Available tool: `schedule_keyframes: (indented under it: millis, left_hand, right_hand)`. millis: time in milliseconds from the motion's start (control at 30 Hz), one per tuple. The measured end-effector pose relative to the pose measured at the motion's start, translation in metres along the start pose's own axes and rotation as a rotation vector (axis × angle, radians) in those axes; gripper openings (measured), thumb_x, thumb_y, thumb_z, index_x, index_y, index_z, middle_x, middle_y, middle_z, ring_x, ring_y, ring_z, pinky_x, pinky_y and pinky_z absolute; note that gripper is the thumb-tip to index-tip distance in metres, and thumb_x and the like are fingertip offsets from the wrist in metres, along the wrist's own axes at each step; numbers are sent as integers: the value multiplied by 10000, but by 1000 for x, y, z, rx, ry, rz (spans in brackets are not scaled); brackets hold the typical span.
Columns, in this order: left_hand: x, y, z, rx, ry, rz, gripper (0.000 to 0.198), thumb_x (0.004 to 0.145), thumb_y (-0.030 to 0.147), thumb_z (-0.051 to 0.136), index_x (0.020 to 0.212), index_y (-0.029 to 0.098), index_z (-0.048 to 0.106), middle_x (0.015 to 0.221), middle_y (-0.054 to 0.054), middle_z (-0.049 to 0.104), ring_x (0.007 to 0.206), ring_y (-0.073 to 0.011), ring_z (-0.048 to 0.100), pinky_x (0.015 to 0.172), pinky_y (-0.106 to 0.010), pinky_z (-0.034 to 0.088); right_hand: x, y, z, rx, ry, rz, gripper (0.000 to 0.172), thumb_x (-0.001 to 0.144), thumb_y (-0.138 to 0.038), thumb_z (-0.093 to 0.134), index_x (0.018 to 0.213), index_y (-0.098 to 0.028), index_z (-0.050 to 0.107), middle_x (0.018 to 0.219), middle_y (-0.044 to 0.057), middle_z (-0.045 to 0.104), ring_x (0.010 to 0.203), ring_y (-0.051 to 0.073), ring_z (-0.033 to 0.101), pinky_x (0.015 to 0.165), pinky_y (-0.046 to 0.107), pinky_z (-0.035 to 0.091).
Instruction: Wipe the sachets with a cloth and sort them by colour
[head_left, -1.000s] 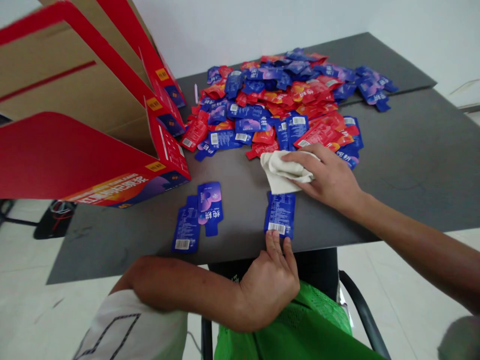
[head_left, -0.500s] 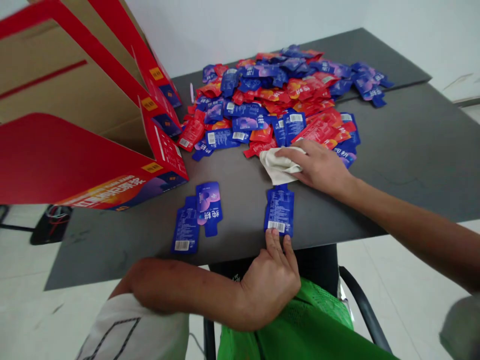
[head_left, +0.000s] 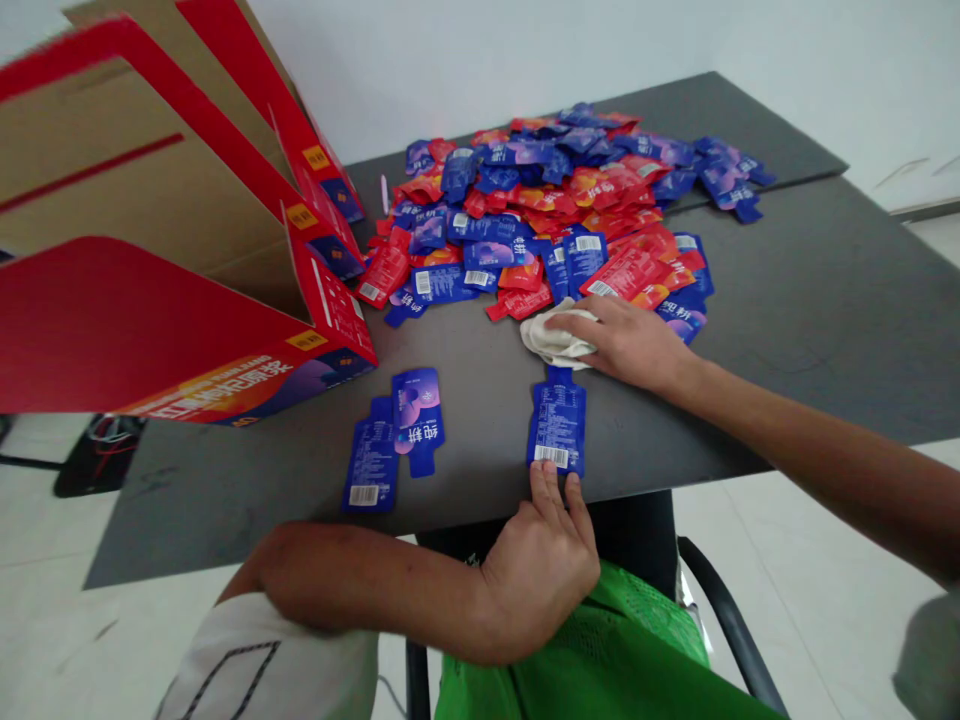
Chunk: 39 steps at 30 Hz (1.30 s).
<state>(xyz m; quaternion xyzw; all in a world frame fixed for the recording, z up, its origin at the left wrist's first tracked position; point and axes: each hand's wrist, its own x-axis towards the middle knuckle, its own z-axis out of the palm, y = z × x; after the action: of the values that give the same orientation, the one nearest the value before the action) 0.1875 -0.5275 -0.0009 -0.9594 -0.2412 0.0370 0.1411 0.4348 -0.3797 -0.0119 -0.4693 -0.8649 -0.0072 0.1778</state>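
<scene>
My left hand reaches to the table's front edge, its outstretched fingertips resting on the barcode end of a blue pouch. That pouch lies flat with its printed text side up and its narrow spout end pointing away from me. My right hand grips a crumpled white cloth at the pouch's spout end, covering the tip. Left of these, a blue pouch with a purple design partly overlaps another blue pouch lying barcode side up.
A large heap of blue and red pouches spreads over the back of the grey table. Red cardboard boxes stand open at the left. A thin pale pink stick is beside the heap. A chair armrest shows below.
The cloth under my right hand has become more bunched and sits slightly lower against the pouch's spout end. My left hand stays on the pouch. The view has shifted a little.
</scene>
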Motion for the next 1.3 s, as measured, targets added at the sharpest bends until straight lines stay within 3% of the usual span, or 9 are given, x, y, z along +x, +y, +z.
schedule_keyframes:
  millis: [133,267,400,567,700,867,1000,1167,1300]
  left_hand:
    - [1,0,-1,-21,-8,-17,437,946,163,632,1343,-12,680,1217,-359,690,1144,-397,744,653,-286,629]
    - [2,0,-3,-55,-49,-1,412,950,181,623,1306,-11,704,1081,-325,757,1015,-371,791,603,-284,617]
    - [1,1,-1,-18,-9,-6,448,941,170,634,1346,-17,675,1206,-360,696,1136,-414,743,635,-297,627]
    - [0,1,0,-2,-6,-4,441,947,162,645,1347,-22,671,1221,-379,673,1152,-422,732,649,-296,631]
    - [1,0,-3,-11,-29,13,461,957,167,634,1371,-34,647,1233,-379,673,1167,-417,728,683,-318,643]
    - [3,-3,-7,-79,-92,17,371,961,141,590,1274,-16,713,1020,-302,778,908,-332,807,601,-297,623]
    - [2,-3,-5,-28,-37,10,432,961,141,592,1357,-17,665,1215,-346,701,1147,-391,745,674,-313,640]
    - [0,-1,-4,-27,-44,5,439,965,147,617,1369,-20,652,1248,-360,674,1160,-401,736,656,-300,632]
    - [7,-21,-15,-111,-66,58,349,955,126,633,1269,-13,688,1109,-309,762,998,-352,793,573,-294,607]
  right_hand:
    - [-16,-34,-18,53,119,-54,471,1004,-337,591,1460,-224,556,1312,158,636,1170,296,640,939,416,568]
    - [-49,-71,-2,195,-3,-274,395,1017,-318,567,1404,-240,588,1243,125,685,1106,250,664,881,350,584]
    - [-35,-40,17,170,-11,-154,412,987,-287,609,1395,-223,606,1261,143,668,1156,277,654,946,387,580]
    - [2,5,-5,-17,16,31,429,993,-288,587,1405,-175,614,1260,193,668,1137,345,656,941,477,578]
    - [-24,-31,-20,113,157,-1,496,980,-322,625,1465,-251,551,1335,160,647,1184,322,648,985,460,571]
    - [-66,-77,0,226,-49,-197,433,1004,-302,588,1436,-295,568,1269,107,689,1130,258,675,887,367,601]
    - [-48,-53,15,184,-43,-102,447,964,-265,633,1409,-274,596,1275,127,672,1162,273,659,931,394,593]
    - [-8,-6,12,-4,-32,-20,449,968,-279,638,1415,-248,602,1295,143,665,1164,303,647,917,406,586]
    - [-2,8,-4,-38,188,140,428,1006,-375,612,1409,-231,613,1280,154,664,1145,315,648,929,436,569]
